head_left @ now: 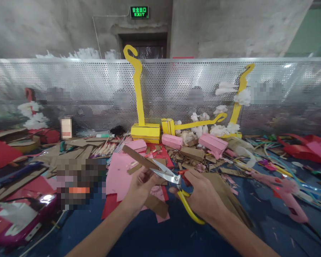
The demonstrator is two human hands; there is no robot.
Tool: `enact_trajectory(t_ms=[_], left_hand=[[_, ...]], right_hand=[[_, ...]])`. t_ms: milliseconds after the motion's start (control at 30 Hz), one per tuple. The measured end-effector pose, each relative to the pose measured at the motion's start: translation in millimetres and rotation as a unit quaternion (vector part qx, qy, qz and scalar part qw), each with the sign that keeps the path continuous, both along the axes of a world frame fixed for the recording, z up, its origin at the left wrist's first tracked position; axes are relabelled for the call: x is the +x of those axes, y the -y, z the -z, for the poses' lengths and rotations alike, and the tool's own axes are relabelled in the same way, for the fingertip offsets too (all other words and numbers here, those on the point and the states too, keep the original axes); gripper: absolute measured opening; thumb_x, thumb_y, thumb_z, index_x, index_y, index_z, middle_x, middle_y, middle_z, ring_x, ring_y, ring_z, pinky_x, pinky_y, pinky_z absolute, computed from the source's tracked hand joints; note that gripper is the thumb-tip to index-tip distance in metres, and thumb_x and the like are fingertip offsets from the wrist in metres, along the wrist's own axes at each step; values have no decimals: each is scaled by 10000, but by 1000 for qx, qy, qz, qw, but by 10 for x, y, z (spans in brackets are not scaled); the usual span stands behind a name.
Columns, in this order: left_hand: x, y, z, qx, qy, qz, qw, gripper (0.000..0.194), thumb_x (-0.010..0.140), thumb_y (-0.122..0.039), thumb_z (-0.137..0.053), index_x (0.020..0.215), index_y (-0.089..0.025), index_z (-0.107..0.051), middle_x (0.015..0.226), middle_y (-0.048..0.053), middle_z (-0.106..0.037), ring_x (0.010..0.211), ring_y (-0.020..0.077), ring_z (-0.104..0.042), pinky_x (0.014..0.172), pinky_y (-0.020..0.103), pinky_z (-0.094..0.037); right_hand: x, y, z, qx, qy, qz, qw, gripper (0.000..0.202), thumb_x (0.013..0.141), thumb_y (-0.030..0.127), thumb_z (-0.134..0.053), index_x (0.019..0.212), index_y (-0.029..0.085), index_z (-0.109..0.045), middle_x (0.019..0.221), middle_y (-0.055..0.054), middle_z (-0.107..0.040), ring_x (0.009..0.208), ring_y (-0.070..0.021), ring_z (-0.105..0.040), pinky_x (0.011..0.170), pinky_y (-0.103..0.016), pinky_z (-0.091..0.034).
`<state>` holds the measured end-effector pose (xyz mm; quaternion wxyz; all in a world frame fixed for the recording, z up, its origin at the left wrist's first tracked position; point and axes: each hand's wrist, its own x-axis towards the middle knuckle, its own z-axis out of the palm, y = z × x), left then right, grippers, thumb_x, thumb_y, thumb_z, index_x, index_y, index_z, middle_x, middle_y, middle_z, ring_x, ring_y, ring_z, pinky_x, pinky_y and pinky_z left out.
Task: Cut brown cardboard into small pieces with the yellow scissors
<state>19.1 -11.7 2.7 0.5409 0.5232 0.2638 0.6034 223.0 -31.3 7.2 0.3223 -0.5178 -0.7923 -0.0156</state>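
Note:
My left hand (141,184) is closed on a narrow strip of brown cardboard (135,155), which slants up and to the left from my fingers. In my right hand (200,192) is a pair of scissors (167,175) with one red and one yellow handle. Its blades are apart and point at the strip beside my left fingertips; whether they touch it I cannot tell. Below my hands lie pink paper (117,175), red paper (107,207) and another cardboard piece (157,206).
Yellow hook-topped paper shapes (139,96) stand by the perforated metal panel (96,85). Pink paper blocks (212,142) and cardboard scraps lie before them. A pink glue gun (286,192) rests at right, its cord trailing off; a purple device (37,221) sits at left.

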Motion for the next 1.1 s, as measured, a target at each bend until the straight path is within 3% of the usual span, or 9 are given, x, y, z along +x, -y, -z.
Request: enact_trajectory(t_ms=[400,667,800,967,1100], left_hand=[[15,34,-37,-3,-17,9,1000,225,772,-295,-801,919,-142,-728,895,69,-778,793,208,-730,740,308,-600],[25,8,-17,4,-4,14,1000,240,764,-286,-811,948,-153,-734,925,67,-775,837,210,-726,790,325,-595],[13,-5,17,3,1,30,1000,223,788,-300,-792,947,-154,-733,957,74,-771,870,214,-725,823,337,-591],[0,-13,50,-3,1,27,1000,252,802,-303,-781,999,-157,-724,981,79,-767,902,218,-721,872,359,-582],[11,-1,38,-14,-3,24,1000,255,790,-306,-787,982,-151,-720,963,83,-767,895,231,-722,846,368,-590]], right_hand=[[-40,5,-3,-9,39,28,999,296,792,358,-691,797,254,-413,856,-38,-566,761,-242,-550,629,-332,-397],[4,-32,42,-5,11,8,1000,346,774,406,-742,796,243,-438,867,-49,-581,803,-254,-563,686,-347,-419],[0,-27,41,-2,3,0,1000,345,761,351,-750,742,244,-423,818,-37,-575,750,-228,-556,653,-326,-406],[-17,-32,38,-1,-4,5,1000,342,746,300,-744,720,247,-407,777,-17,-552,705,-207,-537,627,-310,-390],[-49,-17,25,-10,17,23,1000,309,770,351,-711,768,247,-420,826,-34,-560,753,-236,-552,632,-325,-392]])
